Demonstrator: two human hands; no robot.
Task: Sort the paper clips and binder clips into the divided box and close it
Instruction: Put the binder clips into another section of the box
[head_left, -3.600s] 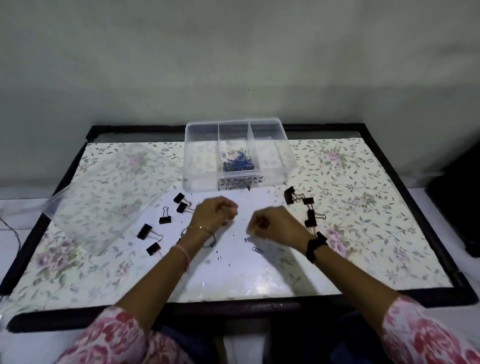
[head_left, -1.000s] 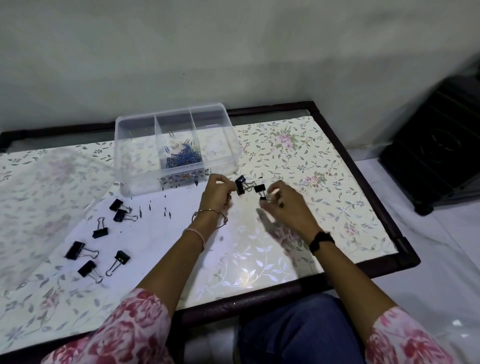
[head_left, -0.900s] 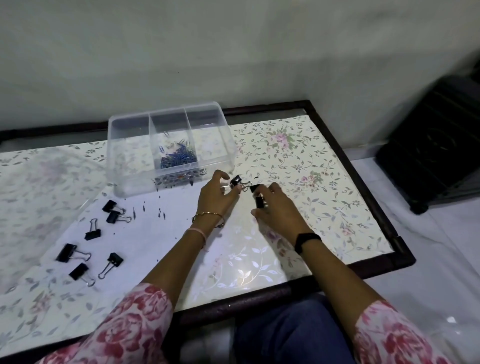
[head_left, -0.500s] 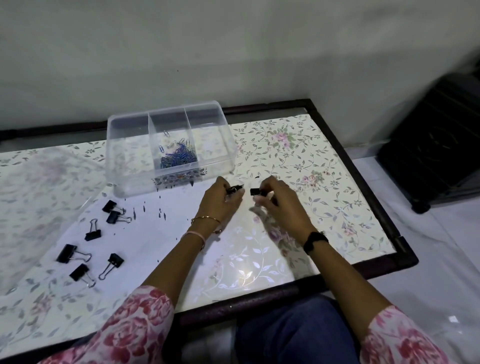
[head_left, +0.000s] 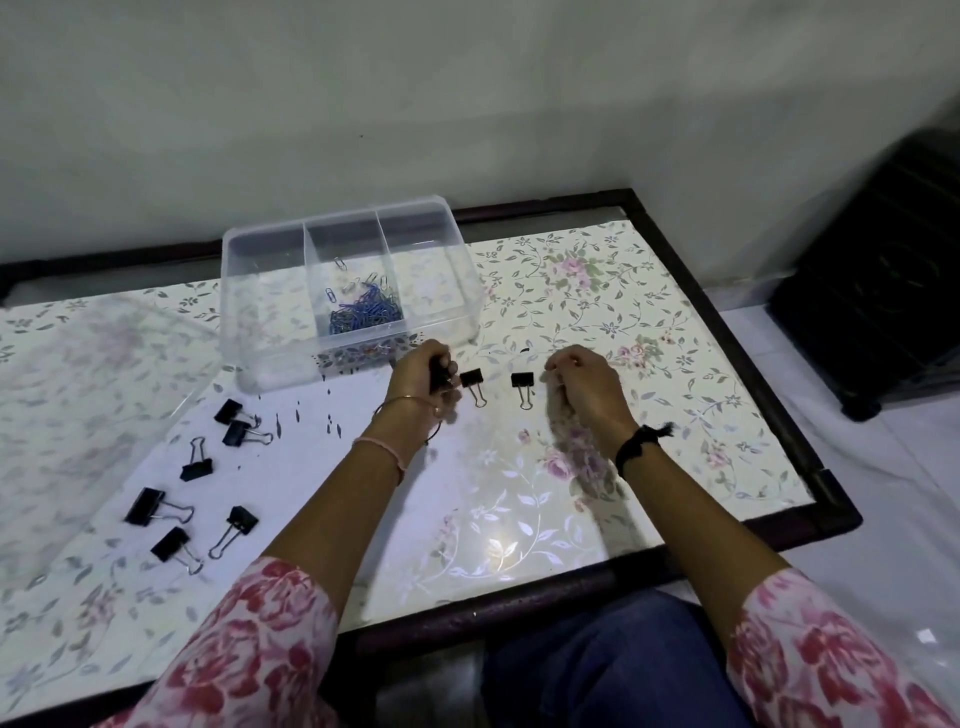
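The divided box (head_left: 348, 291) stood open at the table's (head_left: 675, 364) far edge, its lid (head_left: 93, 405) lying to its left. Only its middle compartment held paper clips (head_left: 366, 314); both side compartments looked empty. Just in front of the box, the left hand (head_left: 423, 382) was clenched around a black binder clip (head_left: 440, 375). Right of the box front, the right hand (head_left: 584, 387) was loosely curled; I could not tell whether it held anything. Two loose clips (head_left: 472, 382) lay between the hands, and six more binder clips (head_left: 197, 467) sat in front of the box's left corner. A careless drop risked mixing binder clips into the paper-clip compartment, and a clip's wire handles sticking up might have stopped the lid from closing.
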